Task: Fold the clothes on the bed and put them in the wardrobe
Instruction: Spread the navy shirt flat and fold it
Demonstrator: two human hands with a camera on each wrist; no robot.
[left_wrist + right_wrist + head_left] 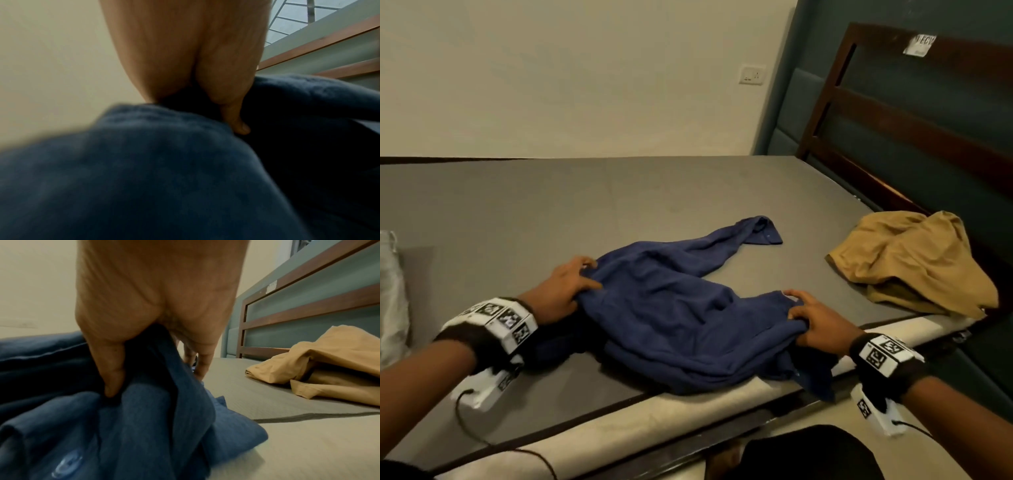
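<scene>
A crumpled dark blue shirt (681, 308) lies on the grey bed (551, 212) near its front edge, one sleeve stretched toward the back. My left hand (571, 287) grips the shirt's left side, thumb and fingers bunching the cloth. My right hand (815, 318) pinches its right side. In the left wrist view the left hand (205, 91) digs into blue shirt cloth (144, 178). In the right wrist view the right hand (144, 337) holds a fold of the blue shirt (144, 418), a button showing low down.
A crumpled tan garment (907, 263) (320, 366) lies at the bed's right end by the dark wooden headboard (893, 113). A pale garment (390, 291) shows at the left edge. The mattress's cream side (654, 421) runs along the front. Bare grey bed lies behind the shirt.
</scene>
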